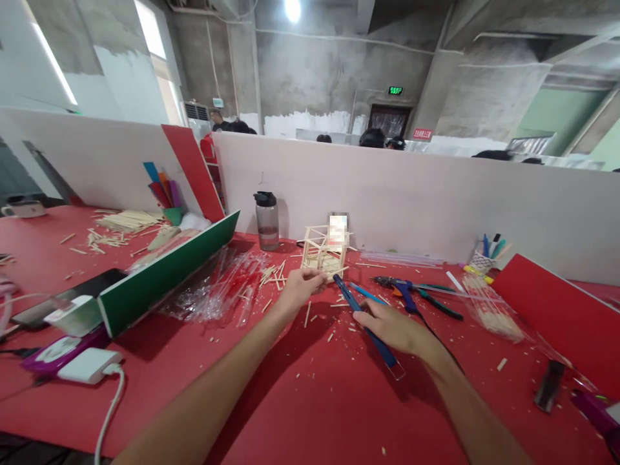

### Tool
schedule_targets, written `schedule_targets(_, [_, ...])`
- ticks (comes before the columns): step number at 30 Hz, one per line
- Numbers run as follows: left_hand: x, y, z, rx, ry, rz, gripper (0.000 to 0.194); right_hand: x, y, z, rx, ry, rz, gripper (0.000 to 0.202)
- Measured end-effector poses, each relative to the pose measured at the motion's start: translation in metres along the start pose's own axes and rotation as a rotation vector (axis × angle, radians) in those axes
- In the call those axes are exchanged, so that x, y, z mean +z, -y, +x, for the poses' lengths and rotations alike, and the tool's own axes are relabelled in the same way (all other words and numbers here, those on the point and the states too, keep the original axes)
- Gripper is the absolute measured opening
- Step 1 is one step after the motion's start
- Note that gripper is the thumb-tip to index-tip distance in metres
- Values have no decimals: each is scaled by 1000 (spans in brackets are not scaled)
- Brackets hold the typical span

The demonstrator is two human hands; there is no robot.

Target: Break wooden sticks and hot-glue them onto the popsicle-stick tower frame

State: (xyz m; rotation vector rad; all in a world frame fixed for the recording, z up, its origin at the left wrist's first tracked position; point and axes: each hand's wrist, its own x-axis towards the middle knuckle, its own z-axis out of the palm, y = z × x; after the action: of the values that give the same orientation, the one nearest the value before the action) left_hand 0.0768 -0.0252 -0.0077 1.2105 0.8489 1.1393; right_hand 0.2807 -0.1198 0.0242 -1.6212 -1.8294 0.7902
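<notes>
My left hand [304, 284] is closed in a pinch, and a thin wooden stick [340, 271] shows at its fingertips. In my right hand [387, 326] is a long blue hand tool [380, 345] with a wire loop at its near end; its exact kind is unclear. The tool's far tip lies close beside the stick and my left fingertips. Just behind them stands a small open frame of wooden sticks [314, 248], partly hidden by a blurred pale patch.
A water bottle [268, 223] stands by the white partition [411, 200]. Right of my hands lie a blue glue gun [405, 294], green-handled pliers [438, 302] and bagged sticks [491, 307]. Clear plastic wrapping [213, 290] and a green board [169, 271] are left. Offcuts litter the red table [310, 413].
</notes>
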Motion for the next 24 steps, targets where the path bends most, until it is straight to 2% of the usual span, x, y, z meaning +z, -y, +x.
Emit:
schedule_targets(3, [1,-1,0,-15,-13,4,28,12,0,4,65,96,4,27])
schedule_targets(16, [5,-2,0,-69,-27,-18,11,21,2,11,33,91,77,28])
schedule_targets(24, [10,-4,2,-93,-85,-62,13,23,-1,12,23,125,201,32])
